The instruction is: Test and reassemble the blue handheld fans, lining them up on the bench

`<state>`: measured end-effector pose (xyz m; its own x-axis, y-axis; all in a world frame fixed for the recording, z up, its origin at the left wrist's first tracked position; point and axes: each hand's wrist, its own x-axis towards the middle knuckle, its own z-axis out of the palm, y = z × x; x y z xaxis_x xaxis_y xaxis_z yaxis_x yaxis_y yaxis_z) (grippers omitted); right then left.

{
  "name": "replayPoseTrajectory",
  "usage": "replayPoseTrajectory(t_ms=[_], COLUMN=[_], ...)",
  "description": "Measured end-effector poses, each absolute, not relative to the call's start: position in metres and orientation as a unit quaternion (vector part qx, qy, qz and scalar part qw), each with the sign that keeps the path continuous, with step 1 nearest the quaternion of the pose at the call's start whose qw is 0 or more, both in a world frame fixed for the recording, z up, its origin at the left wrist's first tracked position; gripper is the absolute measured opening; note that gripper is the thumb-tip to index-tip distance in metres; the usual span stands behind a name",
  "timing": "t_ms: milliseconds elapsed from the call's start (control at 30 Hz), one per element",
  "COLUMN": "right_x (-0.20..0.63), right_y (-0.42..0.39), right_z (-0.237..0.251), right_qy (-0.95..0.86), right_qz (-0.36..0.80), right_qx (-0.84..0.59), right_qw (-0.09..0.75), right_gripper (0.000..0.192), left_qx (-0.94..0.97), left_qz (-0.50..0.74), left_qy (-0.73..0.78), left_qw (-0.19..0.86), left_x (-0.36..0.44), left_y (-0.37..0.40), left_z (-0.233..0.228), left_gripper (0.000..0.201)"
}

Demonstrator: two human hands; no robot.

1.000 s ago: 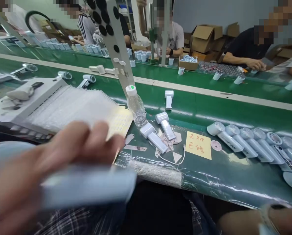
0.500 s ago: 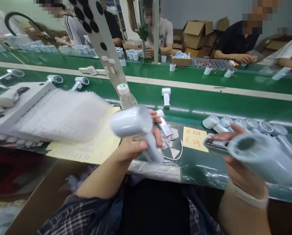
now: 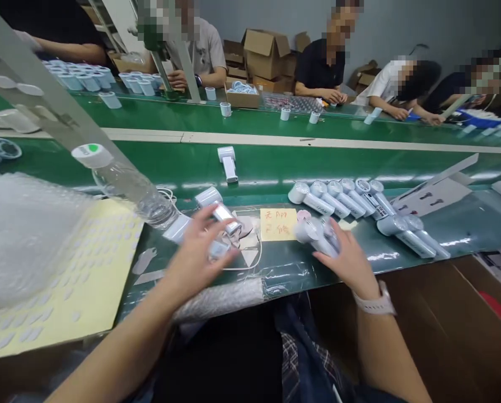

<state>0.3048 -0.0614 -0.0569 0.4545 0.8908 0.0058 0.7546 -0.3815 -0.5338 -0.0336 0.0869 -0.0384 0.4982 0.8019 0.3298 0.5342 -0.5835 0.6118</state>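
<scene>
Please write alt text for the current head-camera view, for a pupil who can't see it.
Over a green bench, a person's right hand is at a blurred pale-blue handheld device, while the spread left hand is over similar devices. Between the hands lies a yellow handwritten note; a row of such devices lies farther right.
</scene>
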Motion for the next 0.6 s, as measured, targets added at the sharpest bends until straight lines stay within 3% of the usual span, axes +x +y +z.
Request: replayPoseTrajectory(t_ms=[100, 267, 400, 500, 600], right_x=[0.376, 0.431, 0.399, 0.344, 0.278], right_y=[-0.099, -0.119, -0.065, 0.016, 0.110], right_z=[-0.085, -0.098, -0.063, -0.044, -0.043], right_qy=[-0.513, -0.457, -0.452, -0.579, -0.677], right_qz=[0.047, -0.161, -0.300, -0.191, -0.019], right_qx=[-0.837, -0.861, -0.810, -0.741, -0.703], right_qw=[0.185, 0.159, 0.224, 0.282, 0.219], right_gripper=[0.083, 0.073, 0.068, 0.057, 0.048], left_qx=[0.750, 0.693, 0.695, 0.636, 0.539], left_qz=[0.307, 0.152, 0.216, 0.346, 0.503], left_qy=[0.579, 0.679, 0.646, 0.606, 0.513], left_qw=[0.085, 0.189, 0.231, 0.328, 0.440], left_x=[-0.083, -0.100, -0.099, -0.104, -0.103], left_y=[0.111, 0.123, 0.120, 0.114, 0.108], left_z=[-0.042, -0.064, -0.072, -0.074, -0.082], left_gripper=[0.049, 0.069, 0.069, 0.077, 0.084])
